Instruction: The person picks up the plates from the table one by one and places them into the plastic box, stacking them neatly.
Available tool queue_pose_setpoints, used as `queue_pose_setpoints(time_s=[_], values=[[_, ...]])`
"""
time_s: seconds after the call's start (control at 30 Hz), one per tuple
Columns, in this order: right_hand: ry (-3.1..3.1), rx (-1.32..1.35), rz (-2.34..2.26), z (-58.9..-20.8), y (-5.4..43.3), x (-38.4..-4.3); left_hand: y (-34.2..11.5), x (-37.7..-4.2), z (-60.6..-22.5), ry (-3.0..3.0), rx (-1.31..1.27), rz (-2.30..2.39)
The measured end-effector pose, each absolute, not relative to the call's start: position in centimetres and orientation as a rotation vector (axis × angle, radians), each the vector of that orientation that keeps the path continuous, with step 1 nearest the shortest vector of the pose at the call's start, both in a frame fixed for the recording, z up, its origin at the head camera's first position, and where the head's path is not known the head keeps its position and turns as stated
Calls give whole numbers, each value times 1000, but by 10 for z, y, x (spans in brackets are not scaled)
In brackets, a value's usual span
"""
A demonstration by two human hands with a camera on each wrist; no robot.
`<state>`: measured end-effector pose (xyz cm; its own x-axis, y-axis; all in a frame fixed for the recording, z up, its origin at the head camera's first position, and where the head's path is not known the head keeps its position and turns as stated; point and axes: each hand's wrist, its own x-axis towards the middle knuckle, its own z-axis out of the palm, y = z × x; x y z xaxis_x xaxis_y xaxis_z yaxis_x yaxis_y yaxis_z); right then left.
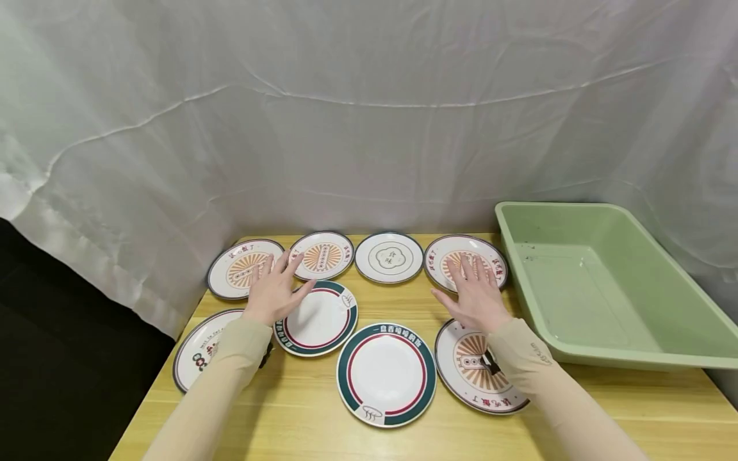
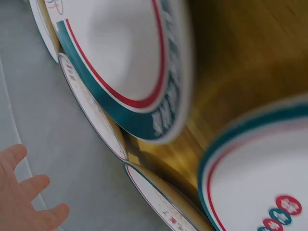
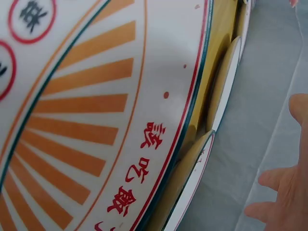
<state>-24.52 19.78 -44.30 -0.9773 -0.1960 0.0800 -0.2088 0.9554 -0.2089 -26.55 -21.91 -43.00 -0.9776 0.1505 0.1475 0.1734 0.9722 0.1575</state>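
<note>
Plates (image 1: 387, 376), likely slick, fragile and best gripped by the rim (image 1: 344, 378), lay below my spread left hand (image 1: 273, 296) and right hand (image 1: 476, 299).

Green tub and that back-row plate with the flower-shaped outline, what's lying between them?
One sunburst-patterned plate, partly hidden by the right hand, as the head view shows.
</note>
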Motion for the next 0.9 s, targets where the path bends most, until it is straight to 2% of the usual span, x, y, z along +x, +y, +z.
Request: queue_pose_setpoints(time_s=[0.27, 0.47, 0.9], values=[[-3010, 351, 455, -436, 196, -241, -197, -271, -427, -2913, -330, -390], [-2924, 365, 747, -427, 195, -236, -167, -274, -425, -2888, -365, -649], [-2633, 310, 1398, -389, 209, -227, -74, -282, -424, -2670, -105, -1577]])
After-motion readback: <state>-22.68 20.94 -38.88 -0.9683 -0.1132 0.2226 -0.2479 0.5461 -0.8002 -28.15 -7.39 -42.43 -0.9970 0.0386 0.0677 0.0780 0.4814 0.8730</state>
